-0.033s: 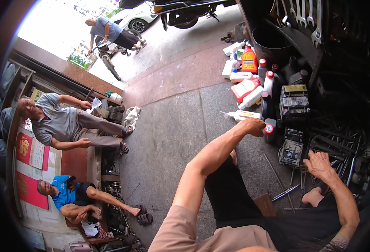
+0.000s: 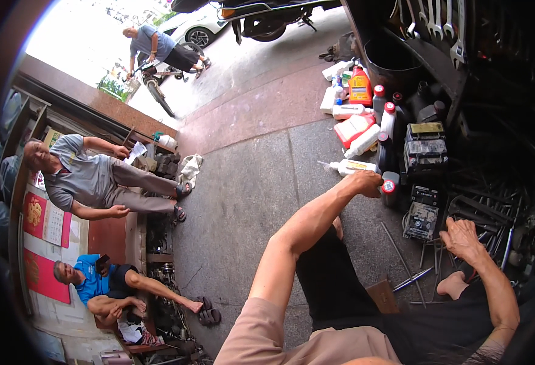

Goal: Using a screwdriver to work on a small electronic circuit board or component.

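Observation:
My left hand [image 2: 363, 182] is closed at the right end of a white nozzled bottle [image 2: 348, 168], beside a grey container with a red-and-white top [image 2: 389, 190]; what its curled fingers grip is hidden. My right hand [image 2: 461, 240], fingers apart and loosely bent, hangs over metal rods and tools [image 2: 486, 213] next to a grimy black battery [image 2: 419, 219]. More batteries [image 2: 427, 149] and several oil bottles, among them a red one [image 2: 360, 88], stand or lie beyond.
A standing person [image 2: 97, 176] and a seated person [image 2: 100, 283] are at left. Outside are a person with a bicycle [image 2: 158, 94], a car [image 2: 200, 33] and a parked scooter [image 2: 261, 21]. Wrenches [image 2: 447, 27] hang at upper right; loose rods [image 2: 401, 255] lie on the floor.

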Demonstrator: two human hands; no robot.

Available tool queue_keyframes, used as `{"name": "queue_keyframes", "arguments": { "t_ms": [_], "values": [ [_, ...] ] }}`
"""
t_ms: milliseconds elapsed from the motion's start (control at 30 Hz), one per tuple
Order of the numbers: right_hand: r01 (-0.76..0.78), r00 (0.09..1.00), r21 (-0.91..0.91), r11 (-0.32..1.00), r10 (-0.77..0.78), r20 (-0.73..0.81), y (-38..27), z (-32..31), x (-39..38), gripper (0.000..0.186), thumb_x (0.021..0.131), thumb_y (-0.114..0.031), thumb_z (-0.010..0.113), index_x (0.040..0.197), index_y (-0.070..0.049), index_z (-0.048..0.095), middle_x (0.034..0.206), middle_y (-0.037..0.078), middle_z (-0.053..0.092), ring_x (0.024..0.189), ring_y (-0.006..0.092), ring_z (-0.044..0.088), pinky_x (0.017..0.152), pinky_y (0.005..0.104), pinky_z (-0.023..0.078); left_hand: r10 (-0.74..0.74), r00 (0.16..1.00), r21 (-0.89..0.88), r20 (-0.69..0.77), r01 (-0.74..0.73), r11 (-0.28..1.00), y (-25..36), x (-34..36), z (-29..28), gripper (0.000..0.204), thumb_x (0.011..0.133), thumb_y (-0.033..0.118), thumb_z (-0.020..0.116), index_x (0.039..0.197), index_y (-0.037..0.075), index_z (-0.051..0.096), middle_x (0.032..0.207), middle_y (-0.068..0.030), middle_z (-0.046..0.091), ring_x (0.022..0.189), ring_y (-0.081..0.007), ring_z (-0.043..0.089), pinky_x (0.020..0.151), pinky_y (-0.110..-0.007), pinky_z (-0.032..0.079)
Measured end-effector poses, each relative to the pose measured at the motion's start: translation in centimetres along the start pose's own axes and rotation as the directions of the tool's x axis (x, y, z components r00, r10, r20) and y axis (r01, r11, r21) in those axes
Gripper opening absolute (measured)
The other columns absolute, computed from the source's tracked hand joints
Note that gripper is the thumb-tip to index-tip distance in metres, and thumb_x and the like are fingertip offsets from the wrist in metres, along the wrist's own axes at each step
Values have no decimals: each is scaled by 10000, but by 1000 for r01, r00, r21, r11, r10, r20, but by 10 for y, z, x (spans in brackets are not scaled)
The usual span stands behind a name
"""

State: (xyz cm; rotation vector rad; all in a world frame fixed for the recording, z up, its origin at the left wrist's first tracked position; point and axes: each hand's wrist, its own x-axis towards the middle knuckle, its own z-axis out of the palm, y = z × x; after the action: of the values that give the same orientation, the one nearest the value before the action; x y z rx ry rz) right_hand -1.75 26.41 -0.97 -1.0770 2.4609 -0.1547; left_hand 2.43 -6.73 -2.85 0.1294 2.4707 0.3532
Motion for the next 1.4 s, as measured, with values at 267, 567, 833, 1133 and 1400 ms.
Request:
{"name": "queue_keyframes", "arguments": {
  "t_ms": [267,567,833,1133,1400],
  "values": [
    [128,992,44,991,-127,-25,-2,-8,-15,310,646,-125,619,876,16,467,886,208,506,854,388,539,767,465,428,27,1000,-10,-2,-27,1000,7,5,5,387,773,279,610,1098,71,586,1023,-178,612,1005,-312,564,852,-382,439],
    [181,955,-25,983,-181,-236,10,9,-17,277,797,-218,541,975,-23,460,845,175,540,816,366,519,710,459,389,231,959,42,-164,-227,973,-18,3,4,332,770,248,614,1052,74,613,971,-155,628,917,-307,593,810,-385,457],
    [146,977,56,988,-135,-165,10,19,-20,375,800,-359,596,823,-19,440,712,138,513,681,339,527,583,439,396,35,999,-10,-20,-35,999,0,-8,-7,405,832,258,592,1178,59,526,985,-194,624,906,-311,610,775,-379,473],
    [203,946,-63,977,-212,-245,8,15,-17,230,731,-162,595,822,-25,433,755,124,496,691,314,533,582,411,418,108,992,16,-66,-107,994,-16,-1,2,389,830,259,595,1148,42,540,914,-189,636,829,-290,618,716,-369,471],
    [48,997,58,997,-45,-57,-7,4,-17,298,864,-298,536,801,-22,446,560,123,458,589,306,521,541,400,398,-39,999,22,14,39,999,2,-4,-8,279,854,247,583,1038,46,642,1212,-105,547,990,-275,593,859,-339,461]
  ]
}}
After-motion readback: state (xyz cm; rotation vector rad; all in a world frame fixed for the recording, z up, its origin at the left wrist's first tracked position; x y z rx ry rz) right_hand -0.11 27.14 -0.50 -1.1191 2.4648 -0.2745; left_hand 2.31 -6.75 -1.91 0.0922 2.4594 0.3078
